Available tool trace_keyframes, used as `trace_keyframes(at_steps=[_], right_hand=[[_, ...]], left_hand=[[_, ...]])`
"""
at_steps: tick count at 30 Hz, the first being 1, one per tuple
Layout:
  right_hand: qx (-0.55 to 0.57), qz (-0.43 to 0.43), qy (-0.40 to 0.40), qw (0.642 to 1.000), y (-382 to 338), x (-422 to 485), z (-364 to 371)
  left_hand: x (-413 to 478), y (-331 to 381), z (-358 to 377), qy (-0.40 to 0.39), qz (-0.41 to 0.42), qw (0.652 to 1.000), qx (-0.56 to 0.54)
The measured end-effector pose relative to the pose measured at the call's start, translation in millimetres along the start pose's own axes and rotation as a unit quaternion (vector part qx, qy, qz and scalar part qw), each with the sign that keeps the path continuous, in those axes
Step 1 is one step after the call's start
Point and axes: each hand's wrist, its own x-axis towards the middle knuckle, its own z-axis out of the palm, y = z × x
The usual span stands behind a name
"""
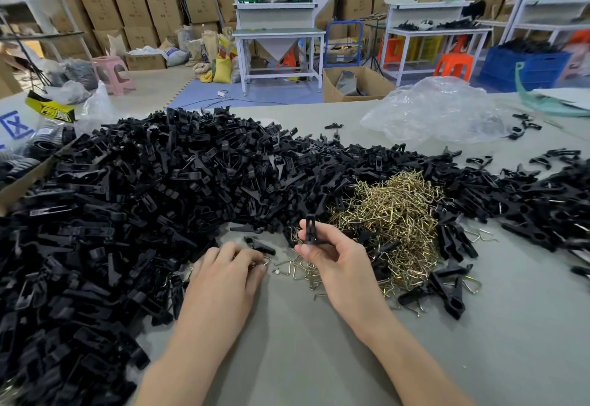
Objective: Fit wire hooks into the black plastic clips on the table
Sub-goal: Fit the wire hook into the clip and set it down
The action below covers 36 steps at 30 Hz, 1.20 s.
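My right hand (332,255) pinches one upright black plastic clip (310,228) above the grey tabletop (319,342), while my left hand (230,265) closes its grip on a loose brass-coloured wire hook (266,260) that I judge must next slot into it.

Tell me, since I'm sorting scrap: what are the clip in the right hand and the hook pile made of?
Clip: apparently matte black moulded plastic, with dull, even surfaces. Hook pile: thin bent metal wire, probably brass- or zinc-plated, judging by its yellowish shiny glints; the exact plating is unclear.
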Motion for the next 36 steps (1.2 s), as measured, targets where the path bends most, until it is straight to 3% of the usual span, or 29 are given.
trace_keyframes(at_steps=[8,13,22,28,36], right_hand=[[-0.043,0.001,-0.011,0.999,3.7,-1.7,0.4],[-0.036,-0.008,-0.017,0.999,2.4,-2.5,0.0],[-0.043,-0.007,-0.029,0.999,1.2,-3.7,0.9],[-0.006,-0.008,-0.057,0.998,-5.0,-4.7,2.0],[0.173,0.055,-0.115,0.976,-10.9,-6.9,5.4]], left_hand=[[1.7,3.8,5.3,0.003,0.011,1.0,-0.026],[2.9,1.1,1.7,0.063,-0.007,0.982,-0.177],[3.4,6.1,-4.5,0.07,-0.082,0.877,-0.468],[4.3,7.8,-6.3,0.053,-0.109,0.846,-0.52],[2.2,19.4,-13.3,-0.01,-0.121,0.716,-0.688]])
